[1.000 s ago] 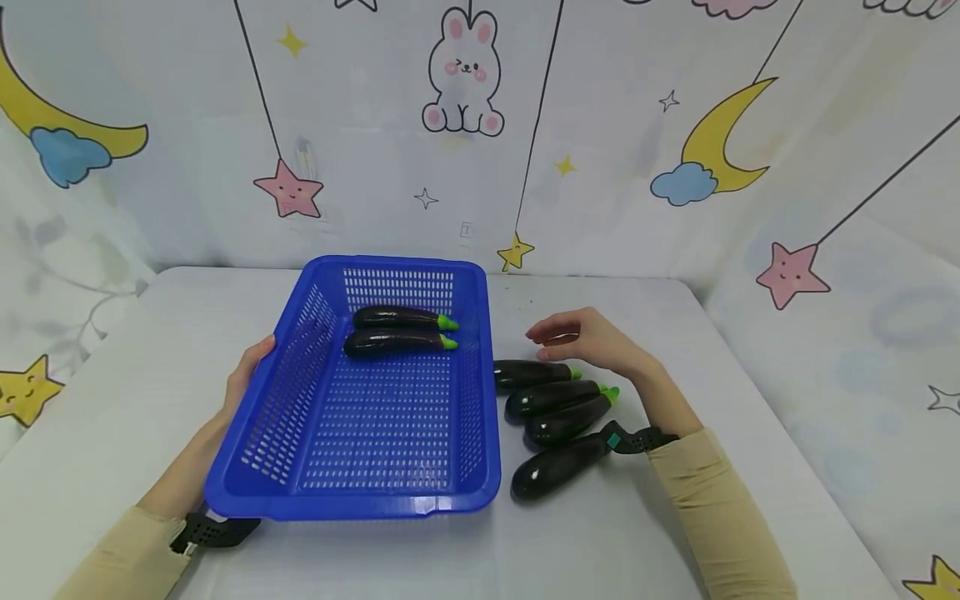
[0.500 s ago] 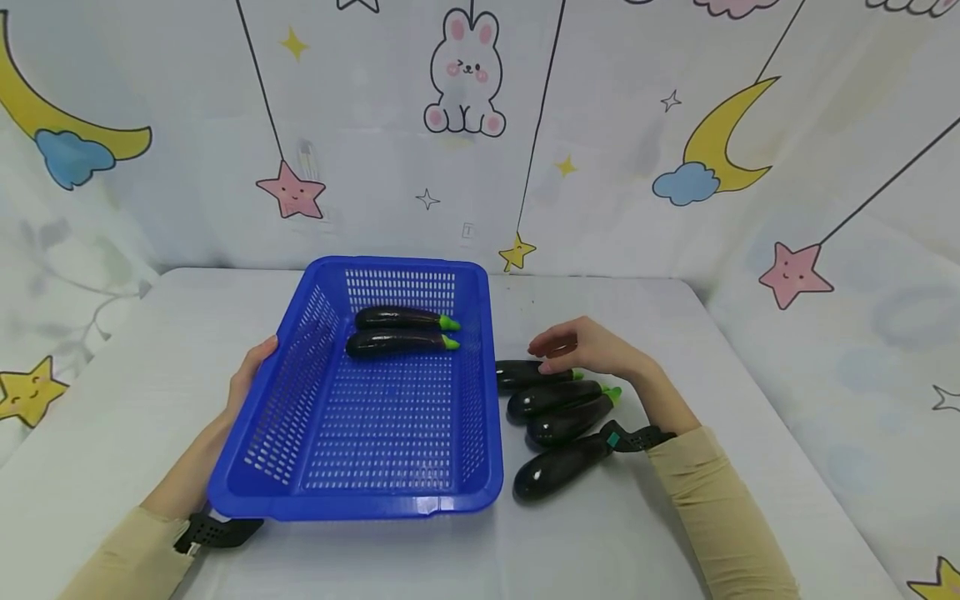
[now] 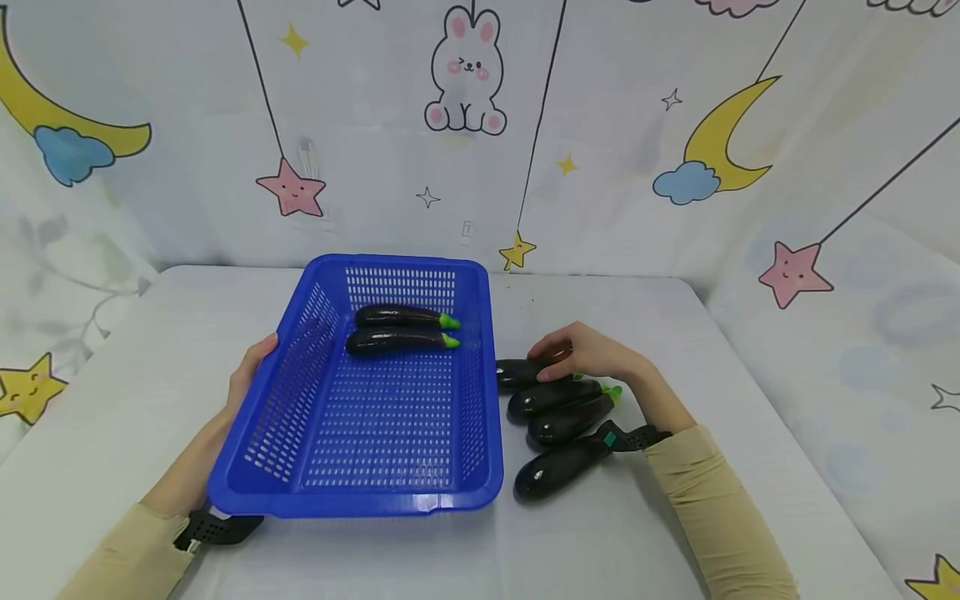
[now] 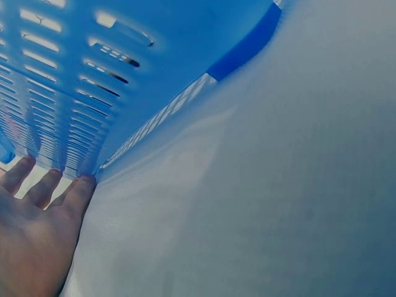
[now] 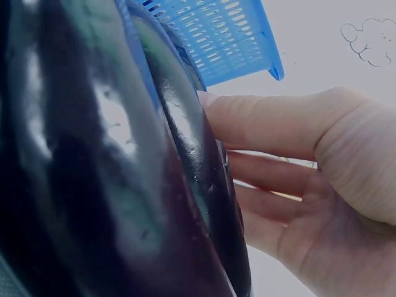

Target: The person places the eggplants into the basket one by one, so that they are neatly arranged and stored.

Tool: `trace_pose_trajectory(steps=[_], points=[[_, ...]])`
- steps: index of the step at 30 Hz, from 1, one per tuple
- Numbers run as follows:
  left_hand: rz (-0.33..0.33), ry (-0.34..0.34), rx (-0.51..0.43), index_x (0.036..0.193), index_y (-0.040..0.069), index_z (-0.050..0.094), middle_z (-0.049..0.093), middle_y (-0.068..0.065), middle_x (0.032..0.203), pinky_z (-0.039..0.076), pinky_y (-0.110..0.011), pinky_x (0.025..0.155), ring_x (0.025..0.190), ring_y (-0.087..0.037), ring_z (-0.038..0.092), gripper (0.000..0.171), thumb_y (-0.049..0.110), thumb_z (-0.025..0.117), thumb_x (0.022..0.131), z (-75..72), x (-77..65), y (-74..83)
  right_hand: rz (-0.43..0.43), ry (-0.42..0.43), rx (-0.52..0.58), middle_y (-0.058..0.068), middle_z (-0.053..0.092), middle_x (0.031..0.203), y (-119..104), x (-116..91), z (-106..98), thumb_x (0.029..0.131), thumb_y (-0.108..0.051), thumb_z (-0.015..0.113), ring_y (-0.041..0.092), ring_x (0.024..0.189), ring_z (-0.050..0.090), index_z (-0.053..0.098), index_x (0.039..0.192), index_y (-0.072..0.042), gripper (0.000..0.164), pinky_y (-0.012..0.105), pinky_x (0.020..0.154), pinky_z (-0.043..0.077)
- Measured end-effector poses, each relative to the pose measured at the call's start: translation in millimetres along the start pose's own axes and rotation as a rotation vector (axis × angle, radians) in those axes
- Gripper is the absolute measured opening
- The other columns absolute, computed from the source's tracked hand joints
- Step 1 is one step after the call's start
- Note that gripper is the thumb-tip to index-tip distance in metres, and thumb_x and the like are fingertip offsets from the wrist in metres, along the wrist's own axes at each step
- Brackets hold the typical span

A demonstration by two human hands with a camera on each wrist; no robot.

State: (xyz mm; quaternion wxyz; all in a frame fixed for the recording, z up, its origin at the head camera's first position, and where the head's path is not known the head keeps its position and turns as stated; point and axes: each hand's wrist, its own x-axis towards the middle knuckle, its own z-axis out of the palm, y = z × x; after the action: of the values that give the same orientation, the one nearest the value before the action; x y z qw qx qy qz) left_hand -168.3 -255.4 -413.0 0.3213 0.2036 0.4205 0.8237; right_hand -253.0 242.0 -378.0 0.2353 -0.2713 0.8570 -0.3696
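Observation:
My left hand (image 3: 251, 371) holds the blue plastic basket (image 3: 401, 502) at its left rim. In the left wrist view, its fingers (image 4: 43, 189) lie against the slotted outer wall. Two dark eggplants with green stems, one of them the nearer eggplant (image 3: 393, 341), lie side by side at the basket's far end. Right of the basket, my right hand (image 3: 592, 350) pinches the farthest eggplant (image 3: 513, 375) of the group on the table, thumb on the near side and fingers behind. Just in front lie an eggplant (image 3: 551, 397) and another eggplant (image 3: 562, 422).
A further eggplant (image 3: 555, 473) lies nearest me, its stem end hidden by the right wrist strap (image 3: 637, 437). The white table (image 3: 600, 542) runs back to a cartoon-printed curtain (image 3: 360, 125). The basket's right rim stands close to the eggplants' left ends.
My right hand has come down from above the farthest eggplant, and its thumb and fingers have closed on it. The left hand and the basket have stayed in place.

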Motion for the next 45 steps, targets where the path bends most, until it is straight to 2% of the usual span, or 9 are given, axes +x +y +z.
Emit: trace_pose_trajectory(steps=[2, 7, 14, 20, 27, 29, 34, 36, 45], points=[[0.004, -0.012, -0.030, 0.144, 0.023, 0.041, 0.059, -0.002, 0.117, 0.055, -0.028, 0.084, 0.102, -0.014, 0.061, 0.058, 0.051, 0.010, 0.103, -0.9, 0.4, 0.2, 0.004, 0.001, 0.000, 0.010, 0.069, 0.123, -0.1, 0.1, 0.0, 0.085, -0.021, 0.080, 0.029, 0.117, 0.065, 0.069, 0.123, -0.007, 0.042, 0.044, 0.097, 0.054], [0.011, -0.014, -0.019, 0.143, 0.024, 0.042, 0.059, -0.001, 0.117, 0.054, -0.027, 0.084, 0.102, -0.013, 0.060, 0.058, 0.051, 0.010, 0.103, -1.9, 1.4, 0.0, 0.011, 0.016, -0.013, 0.008, 0.070, 0.123, -0.5, 0.4, 1.0, 0.085, -0.021, 0.081, 0.027, 0.115, 0.066, 0.070, 0.122, -0.009, 0.040, 0.043, 0.096, 0.055], [0.046, -0.103, -0.092, 0.142, 0.019, 0.045, 0.062, -0.003, 0.118, 0.055, -0.025, 0.083, 0.102, -0.014, 0.062, 0.062, 0.048, 0.007, 0.103, -4.8, 4.4, 0.0, 0.019, 0.024, -0.017, 0.007, 0.070, 0.122, 0.2, 1.2, 2.9, 0.085, -0.021, 0.081, 0.026, 0.114, 0.066, 0.070, 0.122, -0.011, 0.040, 0.044, 0.097, 0.053], [0.031, -0.090, -0.093, 0.141, 0.018, 0.046, 0.063, -0.003, 0.117, 0.055, -0.027, 0.085, 0.103, -0.015, 0.063, 0.061, 0.049, 0.009, 0.103, -3.2, 4.1, 1.1, 0.015, 0.031, -0.026, 0.007, 0.070, 0.123, 1.0, 0.8, 3.2, 0.086, -0.022, 0.080, 0.026, 0.114, 0.066, 0.070, 0.123, -0.011, 0.040, 0.045, 0.098, 0.053], [0.056, -0.141, -0.174, 0.141, 0.014, 0.047, 0.065, -0.007, 0.118, 0.055, -0.027, 0.083, 0.103, -0.017, 0.064, 0.064, 0.046, 0.006, 0.104, -6.6, 6.2, -0.6, 0.000, 0.030, -0.036, 0.008, 0.070, 0.123, -0.3, -0.6, 2.8, 0.087, -0.022, 0.079, 0.026, 0.114, 0.066, 0.070, 0.123, -0.009, 0.040, 0.046, 0.097, 0.053], [0.056, -0.118, -0.143, 0.141, 0.016, 0.047, 0.064, -0.005, 0.119, 0.055, -0.026, 0.083, 0.103, -0.016, 0.063, 0.063, 0.047, 0.006, 0.104, -5.7, 5.3, -0.4, -0.008, 0.027, -0.034, 0.010, 0.069, 0.123, -1.0, -0.9, 2.8, 0.087, -0.022, 0.078, 0.028, 0.115, 0.065, 0.069, 0.124, -0.008, 0.040, 0.047, 0.098, 0.053], [0.028, 0.008, 0.042, 0.143, 0.027, 0.040, 0.057, 0.000, 0.119, 0.053, -0.027, 0.086, 0.103, -0.012, 0.059, 0.055, 0.049, 0.009, 0.103, -0.9, 0.6, 0.2, -0.008, 0.025, -0.033, 0.012, 0.069, 0.124, -2.5, -1.2, 3.5, 0.087, -0.022, 0.078, 0.030, 0.116, 0.065, 0.069, 0.124, -0.007, 0.041, 0.048, 0.099, 0.052], [0.019, 0.033, 0.077, 0.144, 0.028, 0.037, 0.055, 0.000, 0.118, 0.053, -0.027, 0.086, 0.102, -0.011, 0.058, 0.054, 0.049, 0.009, 0.103, 0.2, -0.4, 0.2, -0.008, 0.025, -0.032, 0.012, 0.069, 0.125, -2.9, -1.6, 3.7, 0.088, -0.022, 0.078, 0.031, 0.116, 0.064, 0.069, 0.125, -0.006, 0.041, 0.049, 0.099, 0.051], [0.021, 0.019, 0.029, 0.144, 0.026, 0.041, 0.058, 0.000, 0.117, 0.054, -0.027, 0.086, 0.102, -0.013, 0.060, 0.055, 0.048, 0.011, 0.104, 0.4, -0.7, -0.1, -0.011, 0.023, -0.040, 0.010, 0.069, 0.125, -1.3, -1.4, 3.5, 0.087, -0.023, 0.078, 0.029, 0.115, 0.065, 0.069, 0.124, -0.008, 0.041, 0.047, 0.098, 0.052]])
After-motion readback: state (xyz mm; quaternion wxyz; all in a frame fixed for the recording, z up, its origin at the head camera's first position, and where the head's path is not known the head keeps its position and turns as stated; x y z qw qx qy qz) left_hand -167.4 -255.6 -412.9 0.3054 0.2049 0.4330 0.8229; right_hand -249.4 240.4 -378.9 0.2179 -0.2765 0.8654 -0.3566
